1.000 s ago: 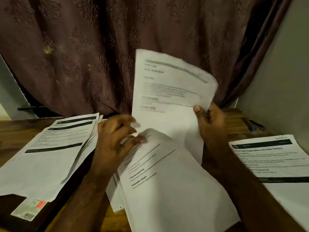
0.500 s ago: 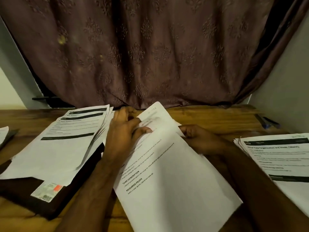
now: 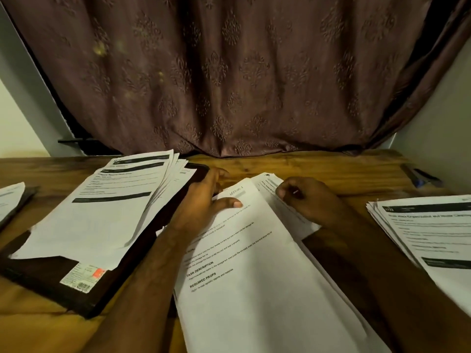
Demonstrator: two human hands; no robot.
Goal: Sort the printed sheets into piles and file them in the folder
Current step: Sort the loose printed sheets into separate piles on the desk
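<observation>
I see my left hand (image 3: 204,197) resting on the top sheet (image 3: 260,276) of the middle pile, thumb pressed flat on the paper and the fingers (image 3: 216,174) stretched loosely past its far left corner, gripping nothing. My right hand (image 3: 303,197) sits at the far right corner of that pile, fingers curled and pinching the edge of a lower sheet (image 3: 270,183) that peeks out beneath. To the left, a dark folder (image 3: 51,284) lies on the wooden surface (image 3: 331,169) with a fanned pile of printed sheets (image 3: 102,212) on it. Another pile (image 3: 433,238) lies at the right, well apart, and a pen (image 3: 420,178) rests at the far right. A brown curtain (image 3: 229,72) hangs behind.
</observation>
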